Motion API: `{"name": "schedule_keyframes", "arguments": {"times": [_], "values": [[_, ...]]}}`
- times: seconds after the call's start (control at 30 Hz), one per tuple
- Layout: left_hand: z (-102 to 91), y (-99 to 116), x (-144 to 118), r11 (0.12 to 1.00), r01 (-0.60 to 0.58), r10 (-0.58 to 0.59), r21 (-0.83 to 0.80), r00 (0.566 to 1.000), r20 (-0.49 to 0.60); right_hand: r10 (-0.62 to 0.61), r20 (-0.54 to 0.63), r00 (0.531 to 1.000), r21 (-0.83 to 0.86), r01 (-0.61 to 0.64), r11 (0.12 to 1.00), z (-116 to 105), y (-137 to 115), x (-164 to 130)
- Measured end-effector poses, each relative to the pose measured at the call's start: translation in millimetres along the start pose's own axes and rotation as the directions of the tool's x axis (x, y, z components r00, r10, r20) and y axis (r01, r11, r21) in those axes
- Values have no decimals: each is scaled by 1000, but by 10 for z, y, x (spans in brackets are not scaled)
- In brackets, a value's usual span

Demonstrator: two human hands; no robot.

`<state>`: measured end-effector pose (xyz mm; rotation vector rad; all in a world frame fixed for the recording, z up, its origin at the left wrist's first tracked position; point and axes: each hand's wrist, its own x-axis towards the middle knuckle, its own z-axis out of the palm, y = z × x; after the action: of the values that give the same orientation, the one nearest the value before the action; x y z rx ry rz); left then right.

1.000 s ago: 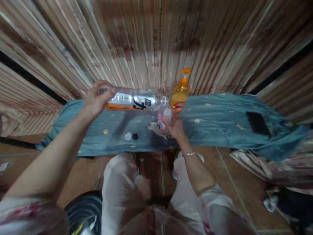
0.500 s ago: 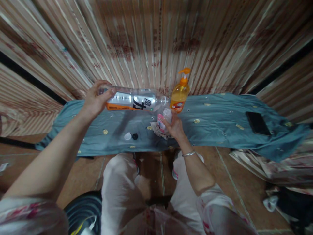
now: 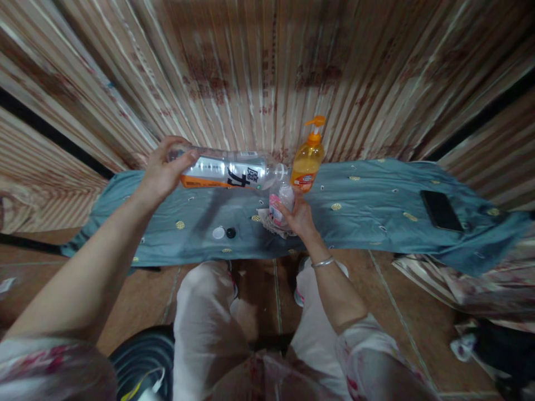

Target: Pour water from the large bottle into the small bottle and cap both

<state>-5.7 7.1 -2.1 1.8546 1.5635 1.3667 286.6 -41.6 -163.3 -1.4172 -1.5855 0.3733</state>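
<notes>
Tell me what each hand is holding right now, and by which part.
The left hand grips the big clear bottle by its base end, tipped sideways. The right hand holds the small bottle around its body.

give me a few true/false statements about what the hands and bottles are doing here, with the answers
1. The left hand holds a large clear bottle tipped on its side. True.
2. The right hand is on the black phone. False: it grips a small bottle; the phone lies apart on the blue cloth, to the right.
3. The large bottle's mouth points toward the small bottle. True.
4. The orange pump bottle lies flat on the cloth. False: it stands upright at the cloth's far edge.
5. Two small caps, one white cap and one black cap, lie side by side on the cloth. True.
</notes>
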Motion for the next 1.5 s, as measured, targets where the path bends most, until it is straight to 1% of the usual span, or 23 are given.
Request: {"name": "schedule_keyframes", "arguments": {"times": [0.37,0.47,0.63,0.77,1.0,1.23,1.5], "values": [[-6,-28,15,999,-23,22,28,1000,17,-17,-9,1000,-4,17,1000,6,0,-8],[-8,-41,19,1000,-10,10,16,1000,21,-23,-12,1000,-13,22,1000,8,8,-3],[-8,-44,22,1000,-5,5,6,1000,-1,-20,-9,1000,-1,20,1000,0,-1,0],[-10,-28,19,1000,-18,18,-1,1000,2,-5,-4,1000,2,5,1000,-1,-9,-2],[2,54,-17,1000,4,-4,26,1000,-11,-1,8,1000,9,1,1000,0,6,-3],[4,2,7,1000,-5,5,-4,1000,-11,13,5,1000,5,-13,1000,16,34,0],[6,41,-15,1000,-4,4,-2,1000,-18,-2,6,1000,9,2,1000,15,27,1]]}}
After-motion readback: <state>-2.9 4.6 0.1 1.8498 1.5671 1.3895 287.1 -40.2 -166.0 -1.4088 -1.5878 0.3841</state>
